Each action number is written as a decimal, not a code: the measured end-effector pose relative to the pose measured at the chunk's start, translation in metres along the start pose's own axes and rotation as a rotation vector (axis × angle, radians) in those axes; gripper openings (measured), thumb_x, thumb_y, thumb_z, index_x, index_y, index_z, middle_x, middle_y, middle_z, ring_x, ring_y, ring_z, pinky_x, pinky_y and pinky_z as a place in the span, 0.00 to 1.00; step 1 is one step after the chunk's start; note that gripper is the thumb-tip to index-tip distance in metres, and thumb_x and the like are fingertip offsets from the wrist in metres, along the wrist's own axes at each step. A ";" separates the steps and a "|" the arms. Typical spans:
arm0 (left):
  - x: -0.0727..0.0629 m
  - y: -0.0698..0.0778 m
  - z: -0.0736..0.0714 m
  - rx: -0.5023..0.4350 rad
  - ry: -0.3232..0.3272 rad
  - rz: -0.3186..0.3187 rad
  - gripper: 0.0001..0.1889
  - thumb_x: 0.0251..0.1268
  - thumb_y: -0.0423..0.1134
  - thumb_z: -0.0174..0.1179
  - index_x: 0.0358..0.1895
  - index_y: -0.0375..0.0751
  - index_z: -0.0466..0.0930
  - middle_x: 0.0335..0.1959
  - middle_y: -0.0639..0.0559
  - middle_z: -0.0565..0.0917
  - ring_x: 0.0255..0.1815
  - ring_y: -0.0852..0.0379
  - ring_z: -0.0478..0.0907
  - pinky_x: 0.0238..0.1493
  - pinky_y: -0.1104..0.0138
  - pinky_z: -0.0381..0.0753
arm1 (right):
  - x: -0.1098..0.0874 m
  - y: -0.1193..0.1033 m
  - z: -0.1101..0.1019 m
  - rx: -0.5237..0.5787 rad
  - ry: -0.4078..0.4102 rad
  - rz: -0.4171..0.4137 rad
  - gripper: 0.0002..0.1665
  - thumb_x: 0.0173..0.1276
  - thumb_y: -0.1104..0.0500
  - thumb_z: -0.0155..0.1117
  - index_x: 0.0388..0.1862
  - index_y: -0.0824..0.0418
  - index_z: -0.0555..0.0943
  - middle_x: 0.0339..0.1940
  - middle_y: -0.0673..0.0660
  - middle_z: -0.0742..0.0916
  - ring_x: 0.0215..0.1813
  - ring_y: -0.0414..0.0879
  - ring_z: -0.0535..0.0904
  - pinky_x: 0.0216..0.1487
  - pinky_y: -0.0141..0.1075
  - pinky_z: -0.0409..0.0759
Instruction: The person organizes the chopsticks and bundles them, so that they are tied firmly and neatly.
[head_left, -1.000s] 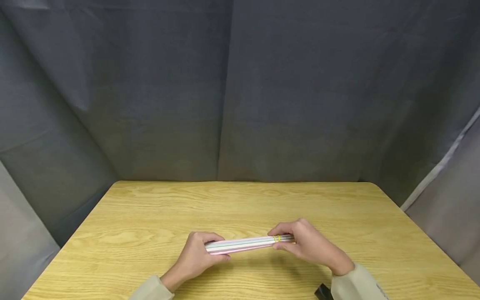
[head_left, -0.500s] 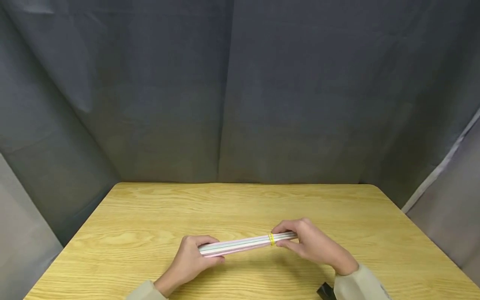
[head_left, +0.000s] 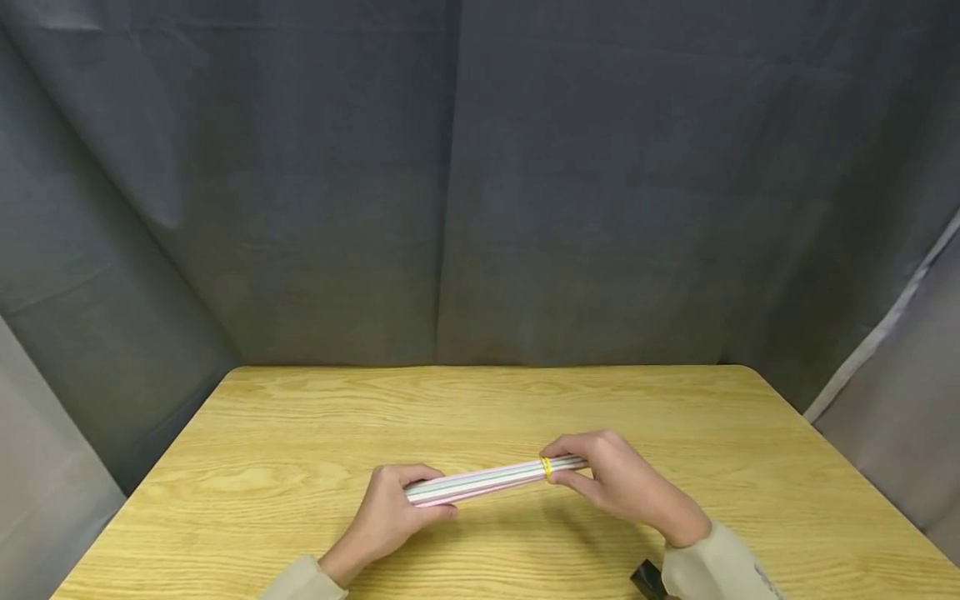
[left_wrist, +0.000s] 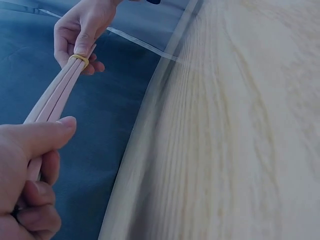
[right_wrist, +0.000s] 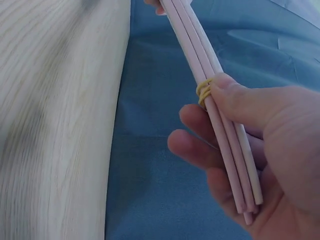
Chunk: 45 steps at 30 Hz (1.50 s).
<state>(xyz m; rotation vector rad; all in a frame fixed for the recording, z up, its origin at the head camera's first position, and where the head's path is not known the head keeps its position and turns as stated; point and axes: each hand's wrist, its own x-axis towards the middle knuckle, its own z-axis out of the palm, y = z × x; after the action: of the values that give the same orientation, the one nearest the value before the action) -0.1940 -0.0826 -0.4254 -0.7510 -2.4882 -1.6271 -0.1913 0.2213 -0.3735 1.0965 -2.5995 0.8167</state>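
A bundle of pastel chopsticks (head_left: 480,483), pink, white and greenish, is held level-ish above the table, its right end a little higher. A yellow rubber band (head_left: 546,467) is wound round it near the narrower end. My left hand (head_left: 384,515) grips the thicker end. My right hand (head_left: 630,486) pinches the bundle at the band, with the thumb touching the band (right_wrist: 204,92) in the right wrist view. There the tips of the chopsticks (right_wrist: 242,170) run down into the palm. The left wrist view has the chopsticks (left_wrist: 55,97) stretching between both hands; my left fingers hide their near ends.
The wood-grain table (head_left: 300,433) spreads under both hands. A small black object (head_left: 648,578) lies by the right sleeve at the front. Dark grey curtains (head_left: 337,183) hang behind the table and along its sides.
Both hands and the bundle have shifted left, then slightly back right. The bundle's right end has risen a little. The band's loops, apart at first, now lie closer together.
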 end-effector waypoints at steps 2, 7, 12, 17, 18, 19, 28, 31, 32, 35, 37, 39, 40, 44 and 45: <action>0.000 0.001 0.001 -0.001 -0.008 0.005 0.13 0.42 0.37 0.78 0.34 0.40 0.87 0.33 0.48 0.88 0.30 0.67 0.80 0.30 0.72 0.78 | 0.000 -0.001 -0.001 0.015 -0.019 0.013 0.11 0.63 0.60 0.68 0.44 0.61 0.84 0.39 0.53 0.89 0.36 0.32 0.82 0.34 0.28 0.80; 0.003 0.003 0.002 0.011 -0.017 0.010 0.13 0.42 0.38 0.77 0.35 0.41 0.87 0.33 0.48 0.88 0.30 0.67 0.80 0.31 0.72 0.78 | 0.002 -0.005 -0.004 0.024 -0.048 0.027 0.12 0.63 0.58 0.68 0.45 0.61 0.85 0.39 0.54 0.89 0.31 0.29 0.79 0.30 0.26 0.77; 0.004 0.005 0.006 0.024 -0.003 -0.001 0.13 0.41 0.37 0.78 0.34 0.41 0.87 0.32 0.48 0.88 0.28 0.68 0.79 0.29 0.72 0.78 | 0.006 -0.009 -0.004 0.002 -0.068 0.031 0.12 0.62 0.57 0.69 0.44 0.59 0.85 0.38 0.53 0.89 0.28 0.27 0.76 0.28 0.25 0.75; 0.007 0.008 0.014 -0.002 0.003 0.021 0.14 0.41 0.38 0.78 0.33 0.41 0.87 0.32 0.48 0.88 0.28 0.67 0.79 0.29 0.72 0.77 | 0.007 -0.008 -0.004 0.010 -0.080 0.076 0.11 0.60 0.58 0.70 0.42 0.58 0.86 0.34 0.51 0.89 0.20 0.27 0.67 0.21 0.25 0.70; 0.008 0.009 0.016 -0.001 0.004 0.023 0.14 0.41 0.38 0.78 0.33 0.41 0.87 0.32 0.48 0.88 0.28 0.67 0.79 0.29 0.72 0.77 | 0.008 -0.008 -0.004 0.011 -0.082 0.085 0.10 0.60 0.58 0.71 0.41 0.58 0.86 0.33 0.50 0.89 0.19 0.27 0.65 0.20 0.25 0.69; 0.008 0.009 0.018 0.002 0.009 0.023 0.13 0.40 0.38 0.78 0.33 0.42 0.87 0.31 0.48 0.88 0.28 0.68 0.79 0.29 0.73 0.77 | 0.008 -0.007 -0.004 0.008 -0.083 0.090 0.10 0.60 0.58 0.71 0.41 0.58 0.86 0.32 0.50 0.89 0.18 0.27 0.64 0.19 0.25 0.68; 0.009 0.014 0.023 0.020 0.026 0.002 0.13 0.39 0.36 0.79 0.32 0.40 0.87 0.30 0.48 0.88 0.27 0.68 0.78 0.29 0.73 0.77 | 0.007 -0.006 -0.002 0.003 -0.097 0.074 0.13 0.62 0.54 0.68 0.44 0.57 0.85 0.37 0.51 0.89 0.20 0.28 0.68 0.21 0.25 0.70; 0.010 0.015 0.021 0.033 0.023 0.014 0.13 0.40 0.37 0.78 0.33 0.40 0.87 0.30 0.48 0.88 0.28 0.67 0.79 0.29 0.72 0.78 | 0.006 -0.006 -0.005 -0.010 -0.088 0.050 0.16 0.62 0.55 0.68 0.48 0.59 0.83 0.41 0.54 0.89 0.28 0.31 0.77 0.28 0.27 0.76; 0.010 0.015 0.020 0.038 0.024 0.020 0.13 0.40 0.37 0.78 0.33 0.41 0.87 0.31 0.49 0.88 0.28 0.67 0.80 0.30 0.72 0.78 | 0.006 -0.007 -0.006 -0.018 -0.086 0.042 0.17 0.62 0.55 0.69 0.49 0.60 0.83 0.42 0.55 0.89 0.32 0.33 0.80 0.31 0.28 0.78; 0.010 0.012 0.015 0.058 0.022 0.044 0.13 0.41 0.36 0.78 0.34 0.42 0.88 0.32 0.50 0.89 0.30 0.66 0.82 0.31 0.72 0.79 | 0.005 -0.007 -0.011 -0.034 -0.100 0.039 0.20 0.63 0.54 0.69 0.51 0.60 0.81 0.45 0.55 0.88 0.40 0.39 0.84 0.39 0.31 0.81; 0.010 0.009 0.012 0.067 0.020 0.051 0.13 0.41 0.35 0.77 0.34 0.43 0.88 0.32 0.51 0.89 0.30 0.65 0.83 0.31 0.72 0.80 | 0.003 -0.007 -0.014 -0.028 -0.118 0.051 0.19 0.63 0.54 0.68 0.51 0.60 0.81 0.46 0.54 0.88 0.43 0.41 0.84 0.42 0.33 0.82; 0.009 0.007 0.010 0.076 0.015 0.051 0.13 0.42 0.35 0.77 0.34 0.44 0.88 0.32 0.51 0.89 0.31 0.66 0.83 0.31 0.72 0.80 | 0.001 -0.006 -0.016 -0.015 -0.130 0.066 0.17 0.63 0.54 0.68 0.50 0.58 0.82 0.45 0.52 0.88 0.44 0.40 0.84 0.43 0.33 0.82; 0.009 0.007 0.010 0.076 0.013 0.049 0.13 0.42 0.35 0.77 0.34 0.44 0.88 0.32 0.51 0.89 0.31 0.66 0.83 0.31 0.72 0.80 | 0.000 -0.006 -0.017 -0.006 -0.135 0.071 0.15 0.64 0.54 0.68 0.48 0.57 0.82 0.43 0.51 0.88 0.43 0.39 0.84 0.42 0.32 0.82; 0.007 0.006 0.009 0.054 0.000 0.036 0.13 0.42 0.36 0.77 0.35 0.44 0.88 0.32 0.51 0.89 0.31 0.66 0.83 0.31 0.71 0.80 | -0.003 -0.005 -0.017 -0.004 -0.121 0.048 0.08 0.63 0.57 0.69 0.41 0.54 0.83 0.36 0.45 0.87 0.34 0.30 0.79 0.34 0.28 0.79; 0.007 0.004 0.009 0.046 -0.001 0.034 0.13 0.42 0.36 0.77 0.35 0.44 0.88 0.32 0.51 0.89 0.31 0.66 0.82 0.31 0.71 0.80 | -0.002 -0.006 -0.015 -0.011 -0.114 0.037 0.06 0.63 0.58 0.69 0.39 0.54 0.83 0.35 0.44 0.87 0.33 0.29 0.78 0.33 0.28 0.78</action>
<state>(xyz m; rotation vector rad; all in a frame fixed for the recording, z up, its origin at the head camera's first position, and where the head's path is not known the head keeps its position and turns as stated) -0.1967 -0.0714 -0.4235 -0.7834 -2.4902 -1.5534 -0.1864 0.2274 -0.3595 1.1268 -2.7212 0.7678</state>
